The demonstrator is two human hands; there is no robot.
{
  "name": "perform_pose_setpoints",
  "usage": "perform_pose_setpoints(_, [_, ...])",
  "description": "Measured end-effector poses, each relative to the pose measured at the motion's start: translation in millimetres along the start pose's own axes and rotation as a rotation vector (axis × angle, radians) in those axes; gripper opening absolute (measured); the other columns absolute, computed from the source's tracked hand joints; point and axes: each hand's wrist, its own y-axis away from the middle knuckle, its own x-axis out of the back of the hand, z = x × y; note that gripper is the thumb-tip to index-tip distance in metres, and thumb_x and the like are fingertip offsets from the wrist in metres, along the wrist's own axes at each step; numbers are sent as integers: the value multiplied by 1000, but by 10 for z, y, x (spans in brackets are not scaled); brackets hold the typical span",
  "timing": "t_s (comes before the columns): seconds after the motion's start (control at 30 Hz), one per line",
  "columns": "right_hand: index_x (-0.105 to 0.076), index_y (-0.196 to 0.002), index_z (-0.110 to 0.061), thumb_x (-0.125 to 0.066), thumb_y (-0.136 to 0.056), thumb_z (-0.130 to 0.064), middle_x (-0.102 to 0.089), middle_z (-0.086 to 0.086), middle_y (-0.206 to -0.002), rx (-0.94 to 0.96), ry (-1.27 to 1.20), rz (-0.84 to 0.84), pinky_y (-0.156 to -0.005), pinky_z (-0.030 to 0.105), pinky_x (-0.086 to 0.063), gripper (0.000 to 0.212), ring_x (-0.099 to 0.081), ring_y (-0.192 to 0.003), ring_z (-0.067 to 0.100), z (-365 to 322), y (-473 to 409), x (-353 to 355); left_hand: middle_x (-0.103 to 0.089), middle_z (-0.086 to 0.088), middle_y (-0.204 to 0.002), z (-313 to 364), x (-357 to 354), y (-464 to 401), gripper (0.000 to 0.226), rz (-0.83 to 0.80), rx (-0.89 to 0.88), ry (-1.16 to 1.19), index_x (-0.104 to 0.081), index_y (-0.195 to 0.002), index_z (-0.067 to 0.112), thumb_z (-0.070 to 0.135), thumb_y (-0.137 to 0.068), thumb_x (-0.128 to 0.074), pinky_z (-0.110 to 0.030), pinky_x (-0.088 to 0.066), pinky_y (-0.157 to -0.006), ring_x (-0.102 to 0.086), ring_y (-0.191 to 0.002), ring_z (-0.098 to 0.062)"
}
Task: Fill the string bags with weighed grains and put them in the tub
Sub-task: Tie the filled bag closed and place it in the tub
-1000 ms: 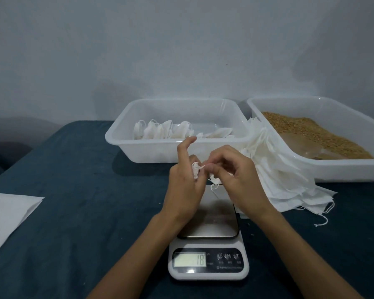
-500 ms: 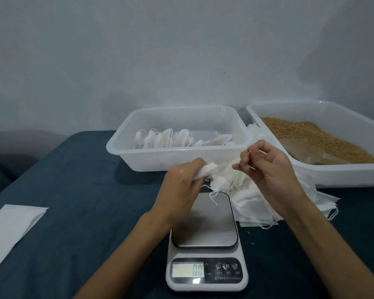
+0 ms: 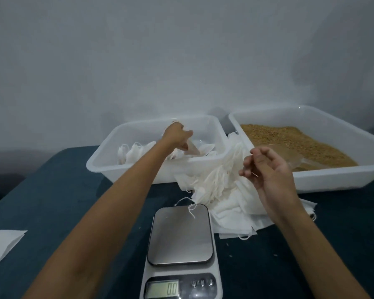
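Blue tabletop; left hand [image 3: 178, 137] over tub [image 3: 99, 162], right hand [image 3: 268, 169] loosely curled.

Left hand [image 3: 177, 137] over bag tub [image 3: 203, 167]

Your left hand [image 3: 177, 137] has carried the filled bag [image 3: 191, 147] off the scale [image 3: 180, 234] into the tub [image 3: 151, 171]; your right hand [image 3: 266, 167] has let go, and the readout dropped from 18 to 0.
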Motion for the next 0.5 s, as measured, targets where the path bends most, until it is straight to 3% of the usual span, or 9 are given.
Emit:
perform_pose_setpoints(0.07, [-58, -97, -9, -54, -102, -19, -64, 4, -75, -4, -13, 15, -71, 27, -58, 11, -57, -62, 14, -5, -18, 30, -64, -14, -108, -4, -67, 58, 38, 16, 0, 31, -55, -129, 3, 21, -99, -70, -39, -58, -87, -66, -79, -25])
perform_pose_setpoints(0.1, [-57, -98, -9, -54, -102, -18, -64, 4, -75, -4, -15, 15, -71, 27, -58, 11, -57, -62, 14, -6, -22, 36, -64, -9, -103, -1, -91, 150, 40, 101, -81, -27, -54, -130, 6, 23, -98, -71, -37, -57, -86, -64, -80, -20])
perform_pose_setpoints(0.17, [-57, -100, -7, -55, -102, -18, -63, 3, -74, -8, -16, 10, -69, 27, -58, 11, -57, -61, 13, 1, -19, 29, -59, 2, -79, -26, -131, 407, 18, 311, -308, -87, -63, -109, 9, 21, -98, -70, -28, -51, -75, -55, -70, -9])
perform_pose_setpoints(0.2, [-58, -100, -7, -55, -102, -18, -63, 3, -74, -8, -13, 8, -69, 27, -58, 11, -56, -61, 13, 8, -14, 21, -55, 6, -69, -51, -139, 566, 12, 336, -400, -77, -64, -94, 12, 20, -97, -71, -22, -46, -68, -49, -63, -4])
perform_pose_setpoints(0.3, [-58, -103, -5, -55, -102, -18, -63, 4, -74, -8, 13, 2, -69, 27, -58, 14, -55, -62, 14, 25, 5, -2, -52, 11, -58, -221, -190, 1015, 33, 136, -478, -182, -60, -67, 20, 30, -95, -75, -15, -35, -57, -47, -56, -4])
perform_pose_setpoints(0.4, [-57, -102, -5, -54, -102, -17, -62, 3, -72, -10, 23, 2, -68, 27, -58, 13, -54, -60, 14, 30, 15, -28, -64, 7, -75, -386, -284, 1288, 33, -93, -412, -435, -71, -77, 17, 47, -89, -77, -28, -43, -66, -55, -70, -9])
perform_pose_setpoints(0.43, [-57, -101, -5, -54, -102, -16, -62, 3, -72, -12, 27, 0, -68, 27, -57, 12, -54, -59, 14, 33, 20, -39, -63, 6, -79, -427, -316, 1317, 32, -127, -388, -498, -71, -81, 17, 48, -88, -78, -31, -42, -67, -54, -73, -10])
perform_pose_setpoints(0.5, [-58, -100, -5, -54, -103, -15, -62, 4, -72, -18, 39, -5, -68, 27, -57, 11, -53, -59, 14, 39, 28, -55, -56, 2, -73, -465, -356, 1326, 33, -158, -377, -551, -58, -67, 17, 33, -90, -76, -31, -35, -64, -47, -67, -14])
